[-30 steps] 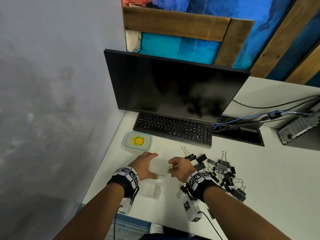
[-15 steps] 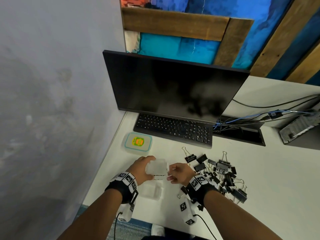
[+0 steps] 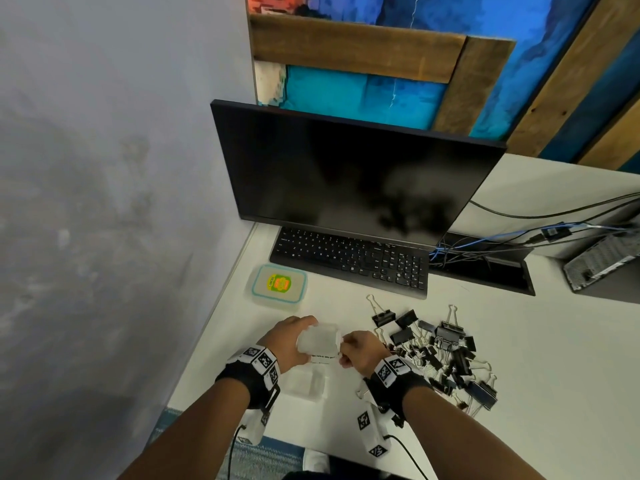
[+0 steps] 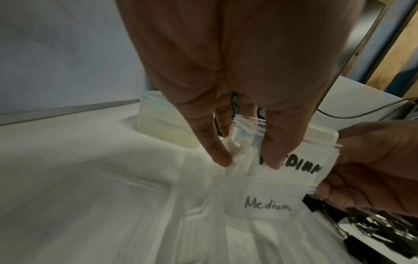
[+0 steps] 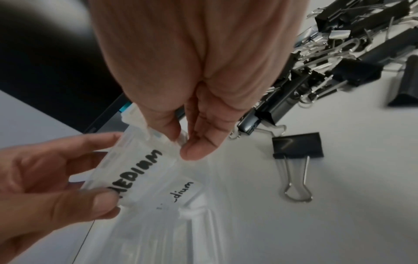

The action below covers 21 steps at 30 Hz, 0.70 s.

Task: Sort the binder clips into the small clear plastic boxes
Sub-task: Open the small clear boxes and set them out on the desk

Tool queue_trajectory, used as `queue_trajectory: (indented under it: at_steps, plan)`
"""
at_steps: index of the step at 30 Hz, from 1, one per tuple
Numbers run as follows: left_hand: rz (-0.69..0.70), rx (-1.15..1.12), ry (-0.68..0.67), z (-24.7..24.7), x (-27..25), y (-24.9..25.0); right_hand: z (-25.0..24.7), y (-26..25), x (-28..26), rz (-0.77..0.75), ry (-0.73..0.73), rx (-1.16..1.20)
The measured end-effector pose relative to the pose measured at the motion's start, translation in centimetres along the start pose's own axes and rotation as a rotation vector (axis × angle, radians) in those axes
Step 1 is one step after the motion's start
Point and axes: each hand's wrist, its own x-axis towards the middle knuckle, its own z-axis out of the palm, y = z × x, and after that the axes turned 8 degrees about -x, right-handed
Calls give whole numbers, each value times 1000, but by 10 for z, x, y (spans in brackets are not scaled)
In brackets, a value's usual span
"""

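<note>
- A lidded food container (image 3: 278, 285) with a teal rim and a yellow-green sticker sits at the far left of the white counter (image 3: 519, 358), just in front of the keyboard's left end.
- The left hand (image 3: 289, 339) holds a small clear plastic box (image 3: 320, 339) lifted above the counter; in the left wrist view its fingers (image 4: 217, 142) curl round the box's left end.
- That box carries a white label with "MEDIUM" in thick black capitals (image 5: 141, 172).
- Below it, on the counter, lies a second clear box (image 3: 304, 382) with a label reading "Medium" in thinner handwriting (image 4: 268, 205).
- The right hand (image 3: 362, 349) pinches the lifted box's right edge between thumb and fingers (image 5: 196, 141); both hands are closed on the same box, close together.
- A black keyboard (image 3: 353, 259) lies behind the hands, under a dark monitor (image 3: 346, 174).
- To the right of the hands, a heap of black binder clips (image 3: 440, 351) of mixed sizes rests on the counter, none of them in a box as far as can be seen.
- One binder clip (image 5: 297, 148) lies apart at the heap's near edge, its wire handles stretched out flat.
- Cables (image 3: 519, 237) and a grey device (image 3: 602, 261) occupy the far right.
</note>
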Motion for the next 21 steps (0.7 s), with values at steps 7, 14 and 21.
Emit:
queue_trajectory:
  at_steps: [7, 14, 21]
  plan:
    - [-7, -70, 13, -2, 1, -3, -2, 7, -1, 24, 13, 52]
    - [-21, -222, 127, -11, -5, -7, -6, 13, 3, 84, 12, 4]
    - [5, -121, 172, -28, -14, -17, -6, 21, 9, 92, 90, 52]
